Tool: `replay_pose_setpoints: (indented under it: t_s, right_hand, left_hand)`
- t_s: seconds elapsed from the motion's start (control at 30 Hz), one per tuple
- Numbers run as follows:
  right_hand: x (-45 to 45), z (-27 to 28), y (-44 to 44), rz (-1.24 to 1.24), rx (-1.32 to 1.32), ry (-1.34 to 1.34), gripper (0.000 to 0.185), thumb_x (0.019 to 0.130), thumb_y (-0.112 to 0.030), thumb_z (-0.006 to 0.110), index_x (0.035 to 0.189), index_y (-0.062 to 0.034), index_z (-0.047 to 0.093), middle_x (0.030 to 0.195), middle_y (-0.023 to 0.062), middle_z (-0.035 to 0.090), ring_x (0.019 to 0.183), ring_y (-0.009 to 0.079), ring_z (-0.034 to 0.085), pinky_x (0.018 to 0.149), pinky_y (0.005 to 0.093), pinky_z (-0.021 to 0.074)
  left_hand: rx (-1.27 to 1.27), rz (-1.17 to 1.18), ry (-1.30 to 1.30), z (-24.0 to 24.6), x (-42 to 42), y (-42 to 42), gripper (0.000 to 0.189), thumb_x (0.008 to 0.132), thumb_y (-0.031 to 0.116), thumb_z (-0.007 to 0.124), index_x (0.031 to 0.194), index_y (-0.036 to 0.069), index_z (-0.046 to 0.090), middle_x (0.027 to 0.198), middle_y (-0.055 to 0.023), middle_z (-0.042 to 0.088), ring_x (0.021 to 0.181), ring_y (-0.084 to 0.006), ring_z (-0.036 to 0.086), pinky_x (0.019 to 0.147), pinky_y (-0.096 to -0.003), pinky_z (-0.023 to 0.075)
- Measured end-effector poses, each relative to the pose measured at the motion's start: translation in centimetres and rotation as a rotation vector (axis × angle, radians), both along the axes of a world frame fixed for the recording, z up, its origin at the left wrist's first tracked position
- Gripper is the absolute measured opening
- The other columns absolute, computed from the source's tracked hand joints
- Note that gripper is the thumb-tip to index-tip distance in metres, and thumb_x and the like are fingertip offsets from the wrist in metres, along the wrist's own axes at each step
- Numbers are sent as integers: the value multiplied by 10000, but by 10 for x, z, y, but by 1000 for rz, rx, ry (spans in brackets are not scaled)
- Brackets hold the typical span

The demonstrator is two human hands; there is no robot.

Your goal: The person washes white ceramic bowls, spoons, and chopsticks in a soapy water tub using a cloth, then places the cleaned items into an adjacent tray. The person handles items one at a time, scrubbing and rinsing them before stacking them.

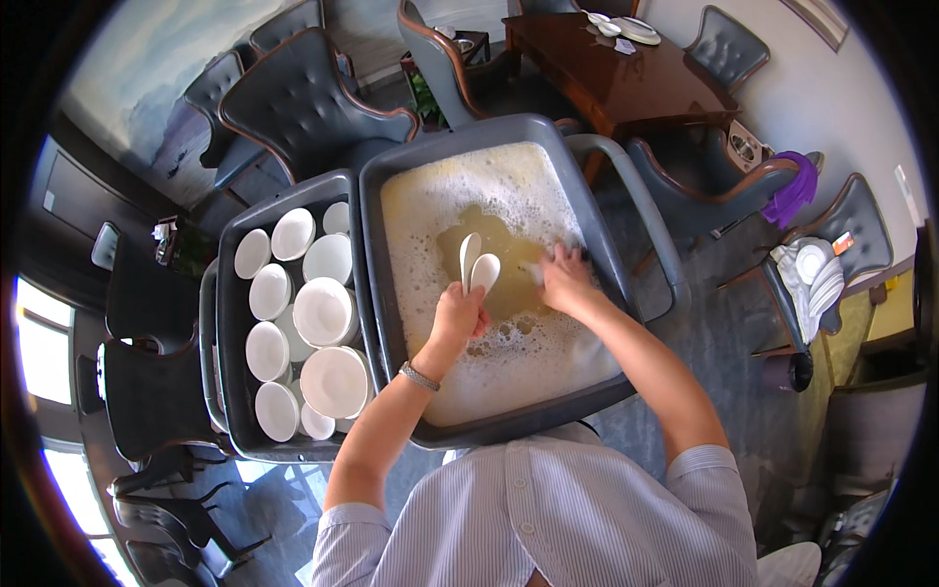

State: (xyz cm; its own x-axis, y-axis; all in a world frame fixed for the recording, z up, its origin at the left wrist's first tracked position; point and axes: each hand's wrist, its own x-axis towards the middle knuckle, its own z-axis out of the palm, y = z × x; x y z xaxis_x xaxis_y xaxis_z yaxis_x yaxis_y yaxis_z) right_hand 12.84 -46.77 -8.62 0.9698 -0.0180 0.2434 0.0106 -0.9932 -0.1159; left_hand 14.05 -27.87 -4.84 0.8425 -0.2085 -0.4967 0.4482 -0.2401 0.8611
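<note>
Two white soup spoons (480,273) stick up from the fist of my left hand (456,315), their bowls pointing away from me. Below them is a grey plastic tub (490,132) of cloudy, yellowish water (506,242) with white foam (440,389) around it. My right hand (568,281) is at the water's surface near the tub's right wall, its fingers blurred and partly in suds. Something pale shows by its fingertips, too unclear to name. A second grey tub (288,198) on the left holds several white bowls (323,312), some stacked.
Tub handles stick out left (210,345) and right (655,213). Beyond stand padded armchairs (293,103) and a dark wooden table (609,73) with dishes (637,31). At right, a chair holds stacked white plates (827,287) on a cloth; a purple cloth (794,189) drapes another chair.
</note>
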Motion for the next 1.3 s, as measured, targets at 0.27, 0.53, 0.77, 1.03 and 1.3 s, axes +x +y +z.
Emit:
replay_pose_setpoints:
  t_s: [0.27, 0.53, 0.77, 1.03, 1.3]
  right_hand:
    - [12, 50, 36, -64, 1430, 592, 284, 739, -206, 603, 964, -33, 609, 875, 101, 598, 834, 204, 563, 792, 326, 419]
    - [19, -1, 54, 158, 1276, 75, 340, 743, -54, 569, 1080, -85, 534, 1110, 153, 481, 1062, 274, 464, 874, 352, 399]
    - [13, 13, 86, -365, 1998, 439, 300, 754, -61, 513, 1049, -13, 485, 924, 128, 557, 781, 217, 567, 662, 344, 468]
    - [34, 11, 65, -252, 1353, 282, 195, 819, -58, 502, 1003, -1, 530, 852, 89, 593, 722, 169, 572, 649, 278, 487]
    - [32, 33, 28, 880, 855, 656, 380, 761, -269, 639, 1105, -114, 588, 1159, 114, 542, 1004, 225, 531, 850, 338, 427]
  left_hand:
    - [-279, 211, 231, -22, 4, -7, 106, 834, 62, 378, 864, 0, 458, 600, -96, 494, 444, -162, 464, 380, -276, 375]
    - [-521, 184, 257, -10, -20, -23, 149, 878, 150, 399, 805, 39, 466, 593, -48, 481, 428, -123, 397, 384, -257, 339]
    - [-381, 395, 41, -10, -31, -22, 71, 864, 113, 440, 825, 58, 463, 594, -9, 461, 402, -86, 368, 338, -226, 268]
    - [-276, 185, 219, 20, -47, -4, 125, 865, 175, 442, 796, 71, 447, 555, 16, 398, 407, -61, 320, 346, -202, 220]
    - [-116, -371, 343, 15, -27, 47, 185, 844, 223, 499, 763, 57, 510, 541, 44, 366, 433, -46, 312, 370, -202, 211]
